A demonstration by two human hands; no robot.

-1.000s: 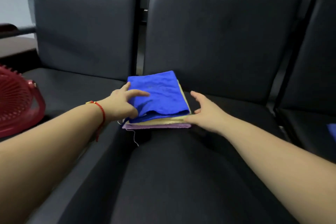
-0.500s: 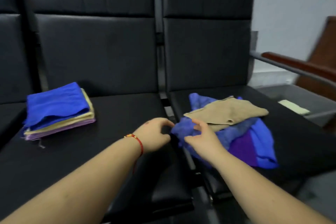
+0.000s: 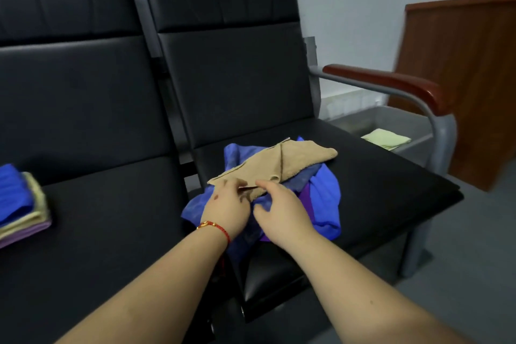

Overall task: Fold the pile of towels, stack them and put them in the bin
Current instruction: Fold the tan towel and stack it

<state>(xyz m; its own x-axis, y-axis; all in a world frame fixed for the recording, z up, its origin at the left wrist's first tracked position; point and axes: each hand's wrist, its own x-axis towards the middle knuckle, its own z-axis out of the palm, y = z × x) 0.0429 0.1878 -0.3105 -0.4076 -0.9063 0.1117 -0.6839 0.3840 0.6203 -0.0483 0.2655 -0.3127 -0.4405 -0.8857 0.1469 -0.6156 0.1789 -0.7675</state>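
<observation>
Partly done; folded stack [image 3: 19, 204] resting at 9 o'clock on the seat [image 3: 111, 204]; unfolded pile [image 3: 321, 193] at centre. Both grips, left hand [image 3: 227, 207] and right hand [image 3: 282, 212], pinching the tan towel [image 3: 279, 165]. Bin [image 3: 391, 123] at 2 o'clock holding one pale towel [image 3: 386, 139].

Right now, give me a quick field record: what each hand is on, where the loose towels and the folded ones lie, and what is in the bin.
left hand: pinching near corner of tan towel
right hand: fingers at the same edge, grip unclear
loose pile: blue and purple towels under the tan one, right seat
folded stack: blue on top, yellow and purple beneath, left seat
bin: beyond the armrest, one pale yellow towel inside
</observation>
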